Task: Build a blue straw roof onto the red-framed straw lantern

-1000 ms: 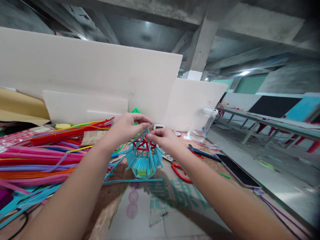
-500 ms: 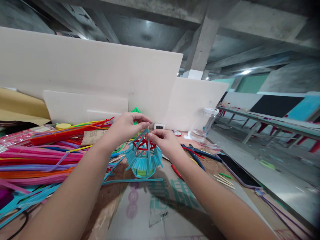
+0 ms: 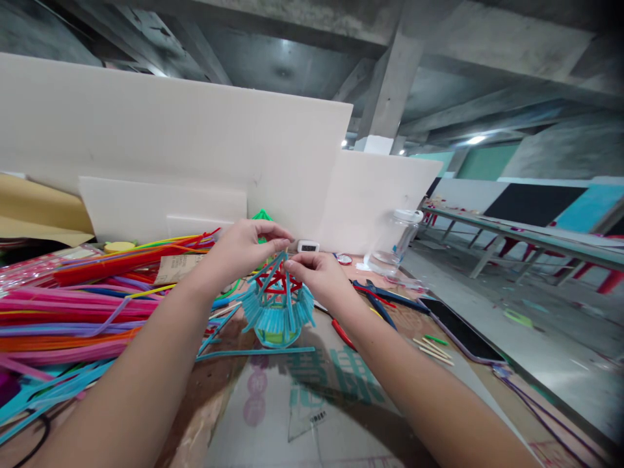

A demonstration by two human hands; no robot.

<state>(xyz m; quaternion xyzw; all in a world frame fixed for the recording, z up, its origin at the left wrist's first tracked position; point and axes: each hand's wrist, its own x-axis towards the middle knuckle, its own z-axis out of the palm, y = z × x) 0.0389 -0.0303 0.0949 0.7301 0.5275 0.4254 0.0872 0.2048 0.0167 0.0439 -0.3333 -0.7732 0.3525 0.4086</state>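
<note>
Left hand (image 3: 244, 248) pinched narrow, thumb and forefinger closed on the top tip of one blue pipe-cleaner model (image 3: 277, 309); wrist bent, forearm coming in from lower left. Right hand (image 3: 316, 276) also pinched on the same tip from the other side, fingertips (image 3: 291, 263) almost touching the left hand's, forearm running in from lower right. Both hands meet at the apex, palms roughly facing each other. The model is one piece: blue fringe skirt, red struts under the peak, a yellow-green base, standing upright on the table (image 3: 273, 422) at centre, on a clear plastic sheet with teal print. One loose blue pipe cleaner (image 3: 253, 352) lies flat just in front of the model. To the left, a big heap of pipe cleaners (image 3: 73, 312) in pink, red, orange, purple, yellow, too many to count. Right of the right wrist: one red-handled scissors (image 3: 344, 333), partly hidden by the arm, one dark blue tool (image 3: 385, 302) with red on it, a few small sticks (image 3: 431, 348), and one phone (image 3: 461, 329) lying flat near the table edge. Behind: one small white timer (image 3: 308, 246), one clear jar with a white lid (image 3: 397, 240), both near the white boards (image 3: 195, 143) standing at the back; count of boards unclear, at least three.
</note>
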